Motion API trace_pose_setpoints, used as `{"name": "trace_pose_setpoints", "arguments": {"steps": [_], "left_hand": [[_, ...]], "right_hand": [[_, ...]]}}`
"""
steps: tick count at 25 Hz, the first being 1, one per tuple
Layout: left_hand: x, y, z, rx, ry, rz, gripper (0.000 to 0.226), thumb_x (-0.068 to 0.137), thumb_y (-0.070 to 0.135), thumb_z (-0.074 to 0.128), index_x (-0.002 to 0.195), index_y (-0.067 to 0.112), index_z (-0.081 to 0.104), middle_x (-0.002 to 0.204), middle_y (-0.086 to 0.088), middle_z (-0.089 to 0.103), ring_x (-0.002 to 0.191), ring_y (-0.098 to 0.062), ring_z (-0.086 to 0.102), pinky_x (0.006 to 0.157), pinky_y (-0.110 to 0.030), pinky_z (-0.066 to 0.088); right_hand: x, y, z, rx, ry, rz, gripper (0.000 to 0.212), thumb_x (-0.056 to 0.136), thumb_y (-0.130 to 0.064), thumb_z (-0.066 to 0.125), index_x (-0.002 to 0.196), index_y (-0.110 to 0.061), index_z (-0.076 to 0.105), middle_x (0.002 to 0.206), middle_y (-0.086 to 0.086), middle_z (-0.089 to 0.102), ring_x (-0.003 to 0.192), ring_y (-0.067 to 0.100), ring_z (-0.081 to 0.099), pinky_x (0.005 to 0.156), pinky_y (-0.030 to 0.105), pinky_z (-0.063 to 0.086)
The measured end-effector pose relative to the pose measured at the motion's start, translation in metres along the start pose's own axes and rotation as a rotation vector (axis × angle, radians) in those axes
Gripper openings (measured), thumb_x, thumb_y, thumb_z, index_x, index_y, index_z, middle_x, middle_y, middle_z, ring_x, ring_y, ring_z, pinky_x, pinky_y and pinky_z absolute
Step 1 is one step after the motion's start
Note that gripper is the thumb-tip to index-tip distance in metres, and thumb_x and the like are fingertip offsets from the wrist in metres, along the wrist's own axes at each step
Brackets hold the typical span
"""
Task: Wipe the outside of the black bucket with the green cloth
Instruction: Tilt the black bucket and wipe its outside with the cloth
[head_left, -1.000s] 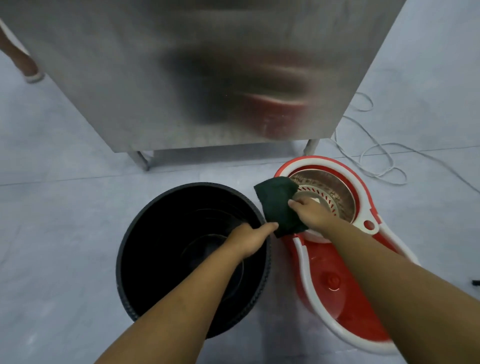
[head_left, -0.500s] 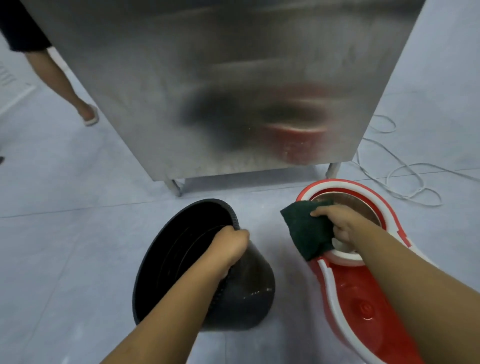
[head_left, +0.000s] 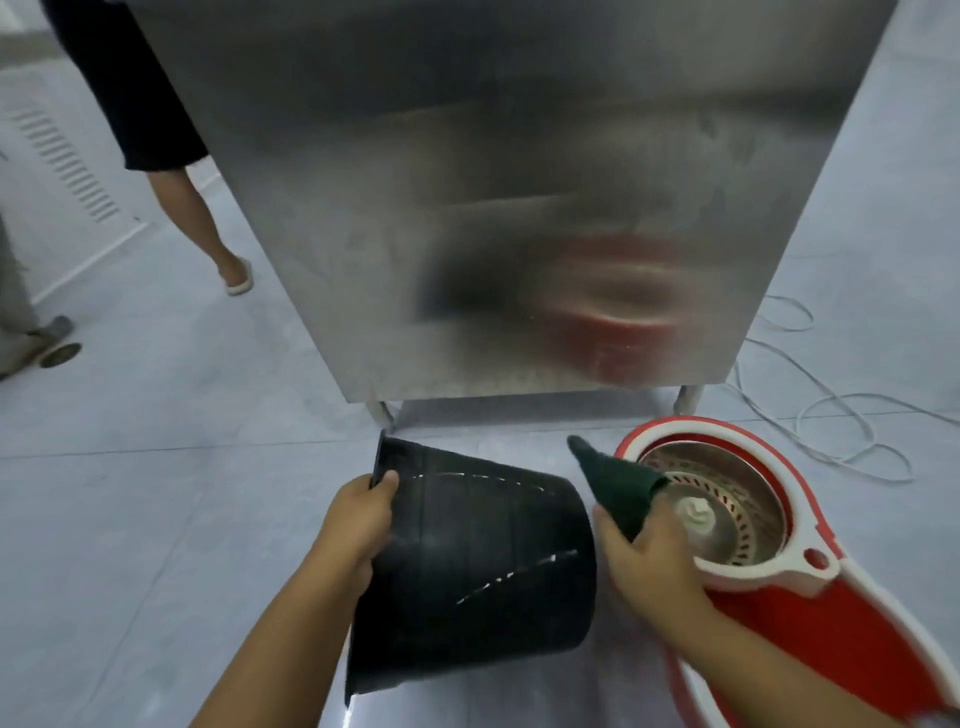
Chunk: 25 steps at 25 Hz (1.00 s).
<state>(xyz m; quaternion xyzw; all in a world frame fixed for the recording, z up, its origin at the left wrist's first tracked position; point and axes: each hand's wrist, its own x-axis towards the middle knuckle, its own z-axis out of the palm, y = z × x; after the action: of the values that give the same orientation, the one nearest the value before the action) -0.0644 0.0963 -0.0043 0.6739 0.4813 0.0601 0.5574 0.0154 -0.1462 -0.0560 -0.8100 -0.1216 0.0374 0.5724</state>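
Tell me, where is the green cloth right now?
The green cloth is in the right hand, held up between the tipped black bucket and the red mop bucket.

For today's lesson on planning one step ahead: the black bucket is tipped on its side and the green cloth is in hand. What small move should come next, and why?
Probably bring the right hand leftward to press the dark green cloth onto the black plastic bucket. The left hand grips its rim, the side wall faces up, and the cloth sits just beside the bucket's base, seemingly not touching.

Dim, even light; soft glare on steel panel (head_left: 519, 182) at 12 o'clock, blurry reflections, wide-angle bending at edges.
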Motion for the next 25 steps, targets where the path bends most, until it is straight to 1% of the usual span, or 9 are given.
{"name": "trace_pose_setpoints", "arguments": {"steps": [3,5,7,8,10,14,17,22,25], "left_hand": [[-0.017,0.001,-0.008,-0.197,-0.007,-0.065,0.026,0.101,0.026,0.045,0.090,0.013,0.065,0.092,-0.013,0.071,0.088,-0.033,0.068,0.074,-0.039,0.055],[-0.023,-0.001,-0.011,-0.293,-0.005,-0.106,0.026,0.101,0.023,0.045,0.092,0.010,0.066,0.094,-0.016,0.072,0.088,-0.034,0.068,0.078,-0.042,0.055],[-0.025,-0.004,-0.013,-0.354,-0.009,-0.147,0.027,0.101,0.022,0.045,0.095,0.007,0.065,0.095,-0.018,0.072,0.087,-0.034,0.068,0.077,-0.042,0.055],[-0.026,-0.005,-0.014,-0.364,-0.019,-0.148,0.028,0.101,0.023,0.044,0.095,0.007,0.065,0.094,-0.018,0.072,0.087,-0.034,0.068,0.076,-0.041,0.055],[-0.026,-0.006,-0.013,-0.365,-0.038,-0.118,0.029,0.102,0.024,0.042,0.095,0.008,0.066,0.095,-0.016,0.073,0.088,-0.033,0.069,0.075,-0.040,0.055],[-0.029,-0.007,-0.006,-0.287,-0.037,-0.017,0.030,0.103,0.025,0.040,0.097,0.013,0.067,0.095,-0.012,0.074,0.088,-0.030,0.070,0.070,-0.036,0.056],[-0.035,-0.006,0.001,-0.234,-0.013,0.030,0.030,0.102,0.027,0.040,0.096,0.015,0.067,0.095,-0.010,0.074,0.089,-0.030,0.069,0.077,-0.041,0.058],[-0.032,-0.002,-0.012,-0.264,0.052,0.044,0.024,0.101,0.029,0.042,0.095,0.021,0.064,0.101,-0.010,0.071,0.096,-0.032,0.066,0.092,-0.051,0.053],[-0.026,0.000,-0.016,-0.292,0.059,0.038,0.025,0.101,0.027,0.043,0.105,0.014,0.064,0.101,-0.011,0.072,0.092,-0.031,0.068,0.081,-0.044,0.056]], "right_hand": [[-0.041,0.015,0.030,-0.174,-0.106,-0.312,0.064,0.085,-0.022,0.064,0.134,-0.050,0.034,0.144,-0.022,0.041,0.138,-0.002,0.030,0.114,0.015,0.018],[-0.056,0.032,0.052,-0.405,-0.199,-0.478,0.061,0.080,-0.031,0.054,0.135,-0.049,0.036,0.160,-0.016,0.016,0.149,0.007,0.005,0.118,0.027,0.005],[-0.068,0.035,0.074,-0.560,-0.260,-0.599,0.024,0.073,-0.036,0.051,0.095,-0.036,0.060,0.163,-0.008,0.007,0.150,0.019,0.001,0.116,0.040,0.010],[-0.072,0.031,0.082,-0.579,-0.249,-0.662,0.007,0.075,-0.033,0.052,0.078,-0.028,0.055,0.163,-0.004,0.010,0.150,0.024,0.005,0.115,0.044,0.013],[-0.073,0.019,0.089,-0.549,-0.222,-0.746,0.013,0.079,-0.030,0.054,0.073,-0.023,0.044,0.160,0.002,0.024,0.149,0.028,0.014,0.114,0.049,0.018],[-0.040,-0.010,0.081,-0.479,-0.168,-0.669,0.022,0.086,-0.032,0.052,0.102,-0.020,0.060,0.157,-0.005,0.032,0.148,0.015,0.018,0.118,0.042,0.012],[-0.011,-0.017,0.069,-0.407,-0.126,-0.454,0.054,0.094,-0.038,0.035,0.147,-0.027,0.035,0.155,-0.017,0.023,0.144,-0.010,0.002,0.120,0.026,-0.001],[-0.016,0.021,0.057,-0.383,-0.162,-0.371,0.066,0.093,-0.031,0.037,0.148,-0.047,0.004,0.162,-0.017,0.005,0.149,0.004,-0.003,0.120,0.033,-0.002],[-0.045,0.040,0.078,-0.526,-0.219,-0.512,0.043,0.083,-0.036,0.046,0.125,-0.031,0.047,0.164,-0.007,-0.001,0.150,0.023,0.001,0.116,0.044,0.006]]}}
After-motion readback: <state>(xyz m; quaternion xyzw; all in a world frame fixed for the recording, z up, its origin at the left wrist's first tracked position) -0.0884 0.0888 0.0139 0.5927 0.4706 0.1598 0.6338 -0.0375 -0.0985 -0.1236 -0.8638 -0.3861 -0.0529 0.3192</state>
